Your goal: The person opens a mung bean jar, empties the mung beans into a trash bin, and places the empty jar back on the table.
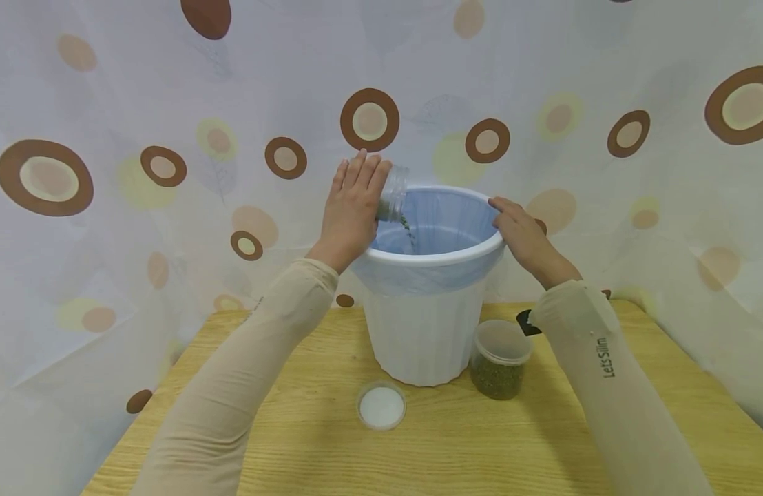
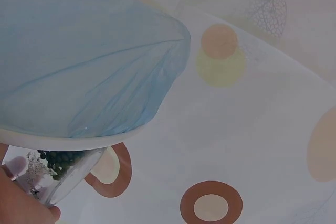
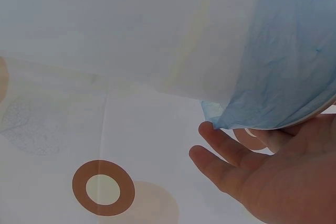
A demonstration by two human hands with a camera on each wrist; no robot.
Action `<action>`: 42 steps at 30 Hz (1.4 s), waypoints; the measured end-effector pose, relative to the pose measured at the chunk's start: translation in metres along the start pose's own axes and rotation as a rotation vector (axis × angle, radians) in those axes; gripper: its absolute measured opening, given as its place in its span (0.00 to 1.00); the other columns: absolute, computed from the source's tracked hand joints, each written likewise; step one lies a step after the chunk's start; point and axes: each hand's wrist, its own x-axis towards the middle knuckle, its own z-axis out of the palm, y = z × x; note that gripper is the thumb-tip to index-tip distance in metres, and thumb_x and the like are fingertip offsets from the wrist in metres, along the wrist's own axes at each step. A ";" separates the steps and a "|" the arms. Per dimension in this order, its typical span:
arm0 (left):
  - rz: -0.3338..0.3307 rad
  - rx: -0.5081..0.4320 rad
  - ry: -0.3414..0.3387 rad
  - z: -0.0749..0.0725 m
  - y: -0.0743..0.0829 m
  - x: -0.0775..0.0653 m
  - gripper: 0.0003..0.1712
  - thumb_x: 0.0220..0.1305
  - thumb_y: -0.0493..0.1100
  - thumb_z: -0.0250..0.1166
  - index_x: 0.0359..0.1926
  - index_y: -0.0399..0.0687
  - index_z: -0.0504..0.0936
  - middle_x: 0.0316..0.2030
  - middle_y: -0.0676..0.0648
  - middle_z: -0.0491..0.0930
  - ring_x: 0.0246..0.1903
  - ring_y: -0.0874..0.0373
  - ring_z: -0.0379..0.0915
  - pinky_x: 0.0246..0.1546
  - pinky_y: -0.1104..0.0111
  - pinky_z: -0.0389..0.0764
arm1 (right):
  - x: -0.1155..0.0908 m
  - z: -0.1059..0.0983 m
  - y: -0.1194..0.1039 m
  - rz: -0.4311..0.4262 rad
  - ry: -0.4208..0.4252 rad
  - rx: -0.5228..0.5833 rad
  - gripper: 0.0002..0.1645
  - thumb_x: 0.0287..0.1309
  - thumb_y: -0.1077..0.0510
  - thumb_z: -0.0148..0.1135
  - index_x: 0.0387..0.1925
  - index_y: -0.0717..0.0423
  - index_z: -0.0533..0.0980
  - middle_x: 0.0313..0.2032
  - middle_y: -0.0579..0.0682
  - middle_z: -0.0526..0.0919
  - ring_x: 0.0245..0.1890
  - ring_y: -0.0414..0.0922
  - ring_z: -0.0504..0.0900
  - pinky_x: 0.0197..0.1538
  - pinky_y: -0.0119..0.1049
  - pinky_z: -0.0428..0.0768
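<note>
"Which way is the jar (image 1: 394,194) lying from your grip?"

"From my distant seat, I'm seeing the left hand (image 1: 354,210) wrapping it. The jar is lying nearly on its side, its long axis running left to right, base in the palm, mouth facing right over the opening of the bin (image 1: 421,331)."

"Is anything leaving it?"

"Yes, green bits (image 1: 409,231) are dropping from its lower lip inside the blue liner (image 1: 450,213). I'm judging everything by that mouth, which is sitting just inside the left stretch of the rim; drifting left would be risking a spill on the table (image 1: 307,386)."

"And the right hand (image 1: 523,238)?"

"It's resting across the opening, on the rim's right side, its fingers fairly straight. I'm not making out its thumb. The left is the nearer one, holding the jar, so I'm relying on it for tilt. A tub (image 1: 498,377) of green flakes is standing beside the bin's base."
</note>
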 end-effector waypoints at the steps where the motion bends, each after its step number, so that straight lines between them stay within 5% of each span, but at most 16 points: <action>1: 0.001 0.001 -0.001 0.000 0.000 0.000 0.44 0.55 0.32 0.66 0.70 0.45 0.55 0.70 0.43 0.56 0.73 0.48 0.40 0.72 0.59 0.36 | 0.000 0.000 0.000 -0.001 -0.002 0.000 0.36 0.68 0.53 0.28 0.75 0.58 0.45 0.75 0.58 0.41 0.74 0.58 0.39 0.70 0.60 0.44; 42: 0.025 0.040 -0.015 0.000 0.001 0.002 0.39 0.57 0.24 0.55 0.69 0.46 0.57 0.69 0.44 0.57 0.73 0.48 0.40 0.72 0.59 0.35 | 0.002 0.002 0.000 0.015 0.014 -0.010 0.36 0.67 0.53 0.28 0.75 0.59 0.45 0.75 0.58 0.42 0.73 0.59 0.40 0.70 0.60 0.45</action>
